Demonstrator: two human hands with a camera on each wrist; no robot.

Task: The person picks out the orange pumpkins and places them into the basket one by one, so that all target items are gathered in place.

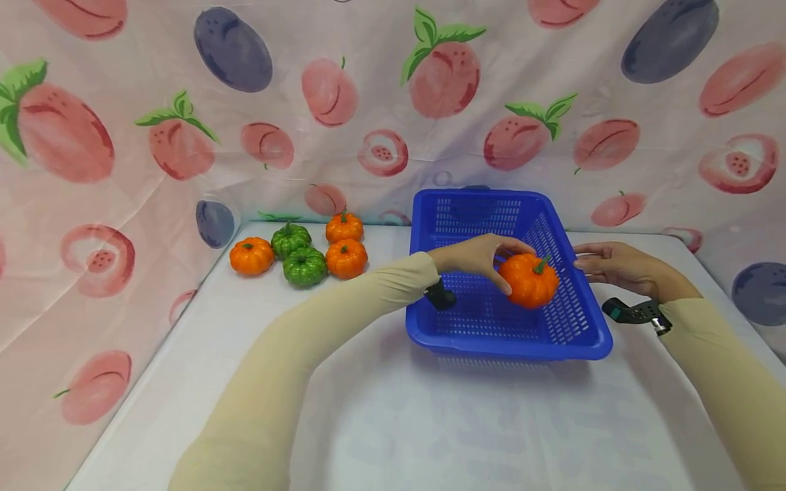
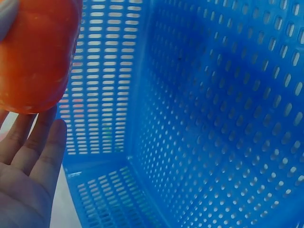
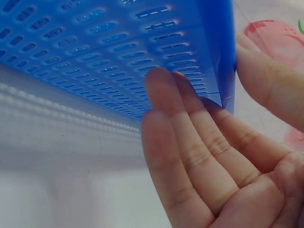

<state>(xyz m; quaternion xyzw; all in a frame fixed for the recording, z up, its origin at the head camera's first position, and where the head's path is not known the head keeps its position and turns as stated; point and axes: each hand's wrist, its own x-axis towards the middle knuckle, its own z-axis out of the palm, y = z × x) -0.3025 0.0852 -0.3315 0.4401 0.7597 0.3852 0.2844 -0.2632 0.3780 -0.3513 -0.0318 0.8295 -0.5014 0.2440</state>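
The glossy orange pumpkin-shaped piece with a green stem (image 1: pixel 529 283) is over the opening of the rectangular blue perforated plastic basket (image 1: pixel 510 350), towards its right wall; clearance from the basket floor cannot be told. The basket stands near the far edge of the white-covered worktop (image 1: pixel 393 429), right of its middle.

Handling, as judged by appearance: the piece is probably light, stiff and hollow; its shiny skin may slip, and the stem looks the weakest part; take hold around the ribbed sides, thumb opposite fingers — not by the stem. The basket should flex slightly; its rim offers the firmest hold.

The left hand (image 1: pixel 475 256) reaches across the left rim, wrist above the basket; thumb and fingers are curved about the piece, gripping its side. The right hand (image 1: pixel 629 266) is outside the right rim — fingers nearly straight and close together along the outer wall, thumb at the rim; firmness of contact cannot be told.

Three orange pumpkin-shaped pieces (image 1: pixel 346 259) and two green pumpkin-shaped pieces (image 1: pixel 305 266) lie grouped near the worktop's far left corner.
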